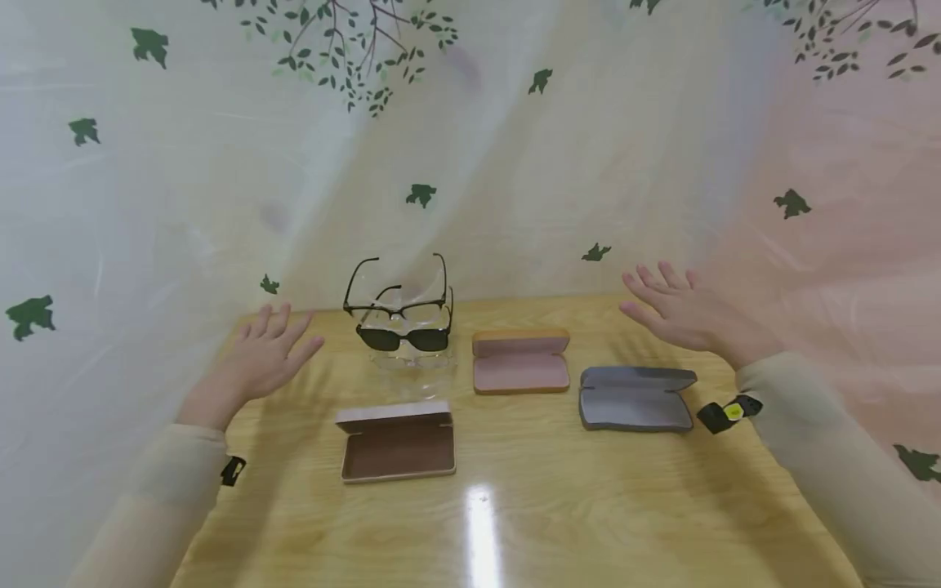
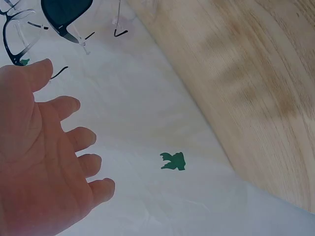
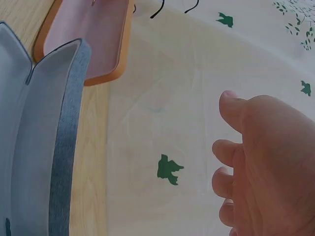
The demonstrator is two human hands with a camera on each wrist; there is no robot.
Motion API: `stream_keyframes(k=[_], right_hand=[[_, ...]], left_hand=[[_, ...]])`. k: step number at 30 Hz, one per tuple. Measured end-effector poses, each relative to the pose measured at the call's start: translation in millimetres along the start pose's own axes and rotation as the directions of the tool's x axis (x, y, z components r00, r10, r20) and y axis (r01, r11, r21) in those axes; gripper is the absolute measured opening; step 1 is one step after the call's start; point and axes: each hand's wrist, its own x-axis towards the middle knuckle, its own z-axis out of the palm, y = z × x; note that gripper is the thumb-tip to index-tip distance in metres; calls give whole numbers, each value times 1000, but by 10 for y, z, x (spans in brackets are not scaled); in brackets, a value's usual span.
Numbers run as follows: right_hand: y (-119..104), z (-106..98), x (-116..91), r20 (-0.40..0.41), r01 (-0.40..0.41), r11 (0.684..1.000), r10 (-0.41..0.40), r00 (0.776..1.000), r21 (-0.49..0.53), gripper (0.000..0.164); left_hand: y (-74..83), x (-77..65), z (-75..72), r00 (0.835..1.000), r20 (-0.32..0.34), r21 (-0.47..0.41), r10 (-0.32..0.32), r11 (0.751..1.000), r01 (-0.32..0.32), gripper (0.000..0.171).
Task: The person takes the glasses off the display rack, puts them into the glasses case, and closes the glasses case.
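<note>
1. Left hand (image 1: 260, 359): located at the left side of the scene. Fingers extended and slightly spread; the hand has hold of nothing. The nearest items are the eyewear to its right, set apart from it.
2. Right hand (image 1: 672, 310): located at the right side, toward the far edge of the table (image 1: 544, 506). Fingers extended, thumb apart; the hand has hold of nothing. The nearest item is the grey case (image 1: 635, 410), which it does not touch.
3. Black-framed glasses (image 1: 399, 313): positioned left of centre, far side, on the upper level of a transparent stand (image 1: 412, 362). Temples are unfolded and point away to the far side.
4. Sunglasses (image 1: 428, 340): mounted directly below the black-framed glasses, dark lenses facing the near side.
5. Orange case (image 1: 520, 373): right of the stand, lid raised at the far side, pink lining exposed.
6. Grey case: right of the orange case and slightly nearer, lid raised, grey lining exposed.
7. Brown-lined case (image 1: 400, 453): near side, left of centre, in front of the stand. The lid stands raised; its outer edge is pale.
8. Backdrop (image 1: 507, 163): pale sheet behind the table, printed with green birds and leafy branches.
</note>
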Motion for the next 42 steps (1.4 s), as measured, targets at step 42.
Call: stream_keyframes(k=[42], right_hand=[[-2024,421,1237,-139,174,435,-110,984,884,88]], left_hand=[[282,284,19,980,-198,-645,-29,756,-108,65]])
